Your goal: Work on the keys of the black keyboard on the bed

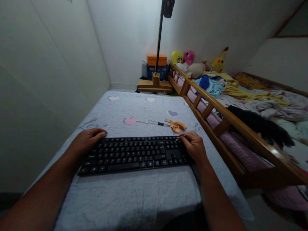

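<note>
A black computer keyboard (134, 154) lies lengthwise in front of me on the heart-patterned bedspread. My left hand (90, 139) is closed around its left end, with the thumb near the upper corner. At the opposite end my right hand (194, 147) grips the right side, its fingers curled by the number pad. A small pale spot shows at those fingertips, too small to make out. Beyond the keyboard lie a wire tool with a black grip (160, 124), a small brush with a yellow handle (167, 120) and a crumpled orange cloth (176, 127).
A wooden bed rail (209, 104) runs along the right, with clothes and bedding (213, 85) behind it. Plush toys (218, 64) sit farther back. A wooden stand (155, 84) with a black pole stands past the far edge, near an orange box (157, 60). A pale wall rises at left.
</note>
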`<state>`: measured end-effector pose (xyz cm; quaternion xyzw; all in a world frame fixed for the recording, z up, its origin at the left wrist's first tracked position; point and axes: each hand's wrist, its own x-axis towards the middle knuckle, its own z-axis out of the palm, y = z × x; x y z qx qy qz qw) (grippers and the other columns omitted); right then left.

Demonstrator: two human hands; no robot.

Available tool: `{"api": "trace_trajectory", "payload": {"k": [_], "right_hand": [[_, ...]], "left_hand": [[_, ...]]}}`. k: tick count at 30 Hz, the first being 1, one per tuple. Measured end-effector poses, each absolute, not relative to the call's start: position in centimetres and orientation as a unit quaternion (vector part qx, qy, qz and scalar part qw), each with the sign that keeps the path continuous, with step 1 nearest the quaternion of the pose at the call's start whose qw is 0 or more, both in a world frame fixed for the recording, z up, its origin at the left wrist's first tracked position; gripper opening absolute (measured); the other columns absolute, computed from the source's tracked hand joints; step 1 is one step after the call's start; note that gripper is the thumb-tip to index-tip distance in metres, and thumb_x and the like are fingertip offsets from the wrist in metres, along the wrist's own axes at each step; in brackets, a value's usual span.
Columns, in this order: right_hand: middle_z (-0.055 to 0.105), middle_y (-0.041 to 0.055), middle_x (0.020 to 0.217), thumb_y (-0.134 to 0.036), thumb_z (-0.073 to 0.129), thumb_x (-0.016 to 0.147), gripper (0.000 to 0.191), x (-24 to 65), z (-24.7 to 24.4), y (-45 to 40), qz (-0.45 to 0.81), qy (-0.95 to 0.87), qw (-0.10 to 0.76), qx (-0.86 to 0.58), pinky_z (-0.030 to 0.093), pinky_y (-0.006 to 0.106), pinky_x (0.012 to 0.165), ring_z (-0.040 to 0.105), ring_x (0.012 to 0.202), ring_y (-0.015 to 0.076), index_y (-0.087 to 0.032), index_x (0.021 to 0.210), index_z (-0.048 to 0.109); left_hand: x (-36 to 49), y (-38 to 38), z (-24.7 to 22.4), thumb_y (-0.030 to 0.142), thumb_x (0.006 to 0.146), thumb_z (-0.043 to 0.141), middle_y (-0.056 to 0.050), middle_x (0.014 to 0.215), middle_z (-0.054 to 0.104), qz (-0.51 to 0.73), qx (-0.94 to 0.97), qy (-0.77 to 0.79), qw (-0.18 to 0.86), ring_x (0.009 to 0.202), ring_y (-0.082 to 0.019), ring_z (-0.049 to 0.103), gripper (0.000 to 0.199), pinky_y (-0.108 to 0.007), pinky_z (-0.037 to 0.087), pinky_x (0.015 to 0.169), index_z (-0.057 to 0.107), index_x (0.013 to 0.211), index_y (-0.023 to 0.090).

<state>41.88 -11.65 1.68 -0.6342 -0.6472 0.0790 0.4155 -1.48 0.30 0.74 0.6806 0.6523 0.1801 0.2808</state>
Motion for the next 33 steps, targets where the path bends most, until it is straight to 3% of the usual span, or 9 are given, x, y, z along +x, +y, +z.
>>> {"api": "trace_trajectory", "payload": {"k": [13, 24, 33], "right_hand": [[0.070, 0.0061, 0.082, -0.031, 0.059, 0.086, 0.018, 42.15, 1.85, -12.04, 0.106, -0.654, 0.409, -0.628, 0.048, 0.038, 0.083, 0.065, 0.085, 0.0232, -0.022, 0.077, 0.073], [0.070, 0.0067, 0.085, -0.031, 0.061, 0.087, 0.018, 42.07, 1.50, -11.75, 0.097, -0.640, 0.418, -0.637, 0.048, 0.039, 0.083, 0.065, 0.086, 0.0239, -0.023, 0.088, 0.076], [0.069, 0.0069, 0.082, -0.030, 0.059, 0.086, 0.018, 42.02, 1.86, -12.07, 0.110, -0.653, 0.416, -0.623, 0.048, 0.038, 0.082, 0.064, 0.084, 0.0235, -0.021, 0.078, 0.073]], "left_hand": [[-1.22, 0.18, 1.19, 0.058, 0.075, 0.049, -0.004, 0.095, 0.076, 0.176, 0.687, 0.653, 0.265, 0.091, -0.025, 0.067, 0.049, -0.031, 0.047, 0.081, 0.072, 0.097, 0.019], [-1.38, 0.30, 0.86, 0.057, 0.076, 0.051, -0.004, 0.095, 0.076, 0.178, 0.684, 0.652, 0.274, 0.092, -0.026, 0.067, 0.047, -0.032, 0.046, 0.084, 0.071, 0.097, 0.020], [-1.47, 0.33, 0.76, 0.057, 0.077, 0.050, -0.003, 0.094, 0.076, 0.178, 0.690, 0.648, 0.268, 0.092, -0.025, 0.067, 0.047, -0.031, 0.045, 0.082, 0.071, 0.097, 0.020]]}}
